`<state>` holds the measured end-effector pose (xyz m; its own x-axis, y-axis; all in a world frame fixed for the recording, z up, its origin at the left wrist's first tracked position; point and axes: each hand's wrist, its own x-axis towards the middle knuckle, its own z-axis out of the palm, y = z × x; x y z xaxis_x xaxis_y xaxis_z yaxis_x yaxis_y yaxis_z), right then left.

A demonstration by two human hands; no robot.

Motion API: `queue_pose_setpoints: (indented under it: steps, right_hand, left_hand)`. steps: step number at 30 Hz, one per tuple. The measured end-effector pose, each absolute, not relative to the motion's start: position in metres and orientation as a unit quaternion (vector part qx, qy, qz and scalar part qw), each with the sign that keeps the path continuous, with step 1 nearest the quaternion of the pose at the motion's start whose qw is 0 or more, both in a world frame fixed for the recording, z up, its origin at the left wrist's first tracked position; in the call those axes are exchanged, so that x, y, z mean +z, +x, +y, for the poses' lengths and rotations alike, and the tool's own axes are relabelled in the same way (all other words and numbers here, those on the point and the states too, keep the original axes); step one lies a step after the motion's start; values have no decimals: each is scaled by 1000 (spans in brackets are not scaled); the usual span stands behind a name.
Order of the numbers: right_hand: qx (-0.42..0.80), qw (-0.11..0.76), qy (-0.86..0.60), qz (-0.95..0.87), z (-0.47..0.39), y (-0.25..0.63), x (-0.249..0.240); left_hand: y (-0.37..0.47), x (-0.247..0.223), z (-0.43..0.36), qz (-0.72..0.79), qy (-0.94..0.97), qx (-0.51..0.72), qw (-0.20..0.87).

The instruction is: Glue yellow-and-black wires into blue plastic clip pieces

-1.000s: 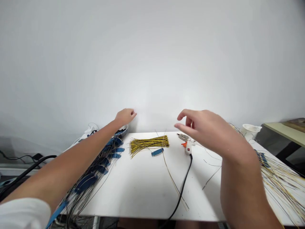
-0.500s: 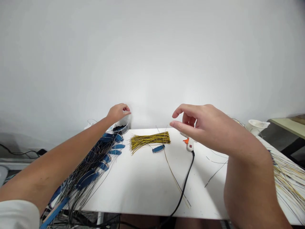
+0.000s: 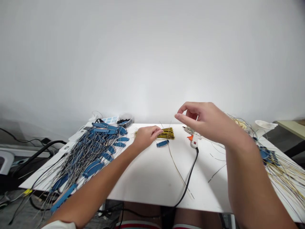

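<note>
Two thin wires (image 3: 177, 168) lie crossways toward the near edge of the white worktop (image 3: 147, 184), and a black cord (image 3: 188, 183) runs over that edge from the glue gun (image 3: 195, 139). Along the left edge sprawls a heap of blue strip-like parts (image 3: 91, 168) with tangled grey wires; one strip overhangs the near left corner. Pale and dark wires (image 3: 286, 178) with more blue parts lie along the right edge.

The left forearm reaches diagonally across from the near edge. The left hand (image 3: 146, 136) is knuckles up, thumb and fingers drawn together at the yellow-and-black wire bundle (image 3: 168, 133), which lies near the middle of the far edge; I cannot tell whether it grips a wire. A single blue part (image 3: 162, 143) lies just in front of the bundle. The glue gun, right of it, has an orange trigger and a red switch whose marking is too small to read.

The right arm rises from the lower right, wrist bent inward. The right hand (image 3: 206, 119) is raised above the glue gun, fingers loosely curled, thumb and forefinger tips close together; whether they pinch anything is unclear.

At the far left corner, a clear dish (image 3: 131, 121) holds small black pieces beside a blue-and-white sheet (image 3: 111, 120) with illegible printing. A white cup (image 3: 260, 127) stands toward the far right corner.
</note>
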<state>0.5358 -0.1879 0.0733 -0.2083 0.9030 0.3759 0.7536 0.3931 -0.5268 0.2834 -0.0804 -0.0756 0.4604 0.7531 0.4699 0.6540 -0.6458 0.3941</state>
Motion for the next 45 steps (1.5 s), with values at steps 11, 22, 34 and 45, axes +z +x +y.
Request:
queue_pose_setpoints:
  steps: [11, 22, 34, 45]
  right_hand:
    - [-2, 317, -683, -658, -141, 563, -102]
    - [71, 129, -824, -547, -134, 593, -108]
    - [96, 212, -830, -507, -129, 587, -115]
    - [295, 506, -617, -526, -128, 568, -126]
  left_hand:
    - [274, -125, -69, 379, 862, 331, 57]
    - [244, -95, -60, 535, 809, 243, -14]
    - [249, -97, -66, 442, 886, 83, 110]
    - [241, -95, -58, 489, 844, 217, 26]
